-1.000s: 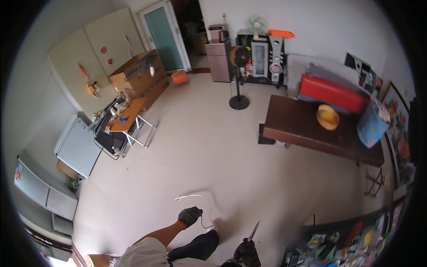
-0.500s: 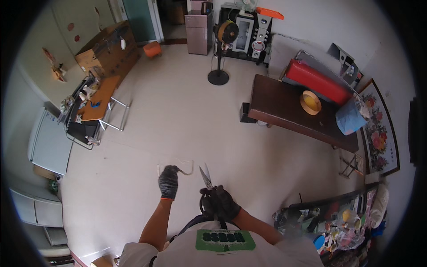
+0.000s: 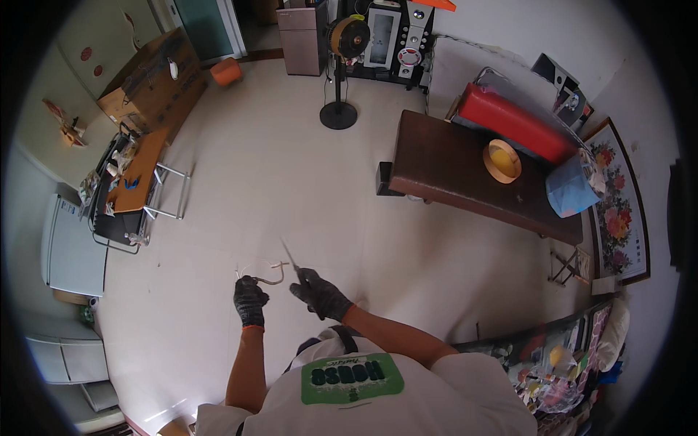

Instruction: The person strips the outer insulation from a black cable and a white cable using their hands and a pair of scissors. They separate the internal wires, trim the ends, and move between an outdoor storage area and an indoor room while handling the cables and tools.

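Observation:
My left hand [image 3: 250, 301], in a dark knit work glove with an orange cuff, is closed around a thin cord. The cord [image 3: 273, 281] is brownish and curves out to the right of the fist, with a pale end; short pale ends also stick up above the fingers. In my right hand [image 3: 321, 296], gloved the same way, is a pair of scissors [image 3: 290, 252]. Their blades point up and to the left, appearing edge-on as one narrow strip close to the cord but apart from it. The fingers hide most of the scissors' handles.
At the left stands a folding table [image 3: 138, 178] with small items on it. A brown bench [image 3: 443, 163] at the right bears a round wooden container [image 3: 502, 173] and a blue bag [image 3: 571, 192]. A black pedestal fan [image 3: 339, 115] stands ahead. Clutter [image 3: 552, 381] covers a surface at the lower right.
My right hand has swung up and left with the scissors, toward the cord. The blades, spread before, now show edge-on. My left hand still grips the cord, slightly lower and farther left.

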A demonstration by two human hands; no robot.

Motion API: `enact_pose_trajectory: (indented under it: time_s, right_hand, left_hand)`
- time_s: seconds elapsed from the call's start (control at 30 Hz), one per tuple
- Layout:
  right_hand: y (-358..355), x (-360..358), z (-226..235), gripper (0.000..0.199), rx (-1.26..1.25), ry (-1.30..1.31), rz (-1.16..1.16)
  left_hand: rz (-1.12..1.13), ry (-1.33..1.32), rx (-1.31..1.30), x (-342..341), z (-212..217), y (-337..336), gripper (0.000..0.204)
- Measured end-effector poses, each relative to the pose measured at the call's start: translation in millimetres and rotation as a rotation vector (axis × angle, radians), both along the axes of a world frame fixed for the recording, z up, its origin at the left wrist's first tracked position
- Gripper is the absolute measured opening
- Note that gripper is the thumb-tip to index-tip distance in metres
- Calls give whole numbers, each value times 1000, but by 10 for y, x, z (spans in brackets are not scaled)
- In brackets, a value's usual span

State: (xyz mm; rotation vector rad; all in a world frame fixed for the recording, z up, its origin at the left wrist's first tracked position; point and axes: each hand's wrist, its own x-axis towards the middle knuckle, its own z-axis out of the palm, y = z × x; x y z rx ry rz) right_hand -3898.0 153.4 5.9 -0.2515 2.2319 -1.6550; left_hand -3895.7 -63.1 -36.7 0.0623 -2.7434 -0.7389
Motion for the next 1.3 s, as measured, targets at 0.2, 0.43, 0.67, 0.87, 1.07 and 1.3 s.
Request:
enact_pose_trajectory:
  time_s: [0.2, 0.43, 0.67, 0.87, 1.07, 1.3]
  right_hand:
    - [16, -693, 417, 51, 271, -68, 209]
    - [-104, -1278, 253, 71, 394, 39, 362]
    - [-322, -1846, -331, 86, 51, -480, 339]
    - [182, -2465, -1220, 43, -880, -1005, 100]
    - [1656, -3277, -3056, 42, -467, -938, -545]
    - [2853, -3742, -5608, 78, 7, -892, -903]
  left_hand:
    - [148, -251, 422, -432, -395, 489, 28]
    - [424, -242, 2018, -979, -471, 588, 31]
    - [723, -270, 1487, -1865, 118, 756, 6]
    - [722, -247, 1031, -2075, -200, 48, 11]
    - [669, -154, 379, -1400, -462, -807, 18]
    - [1116, -451, 805, -1835, -1025, -471, 23]
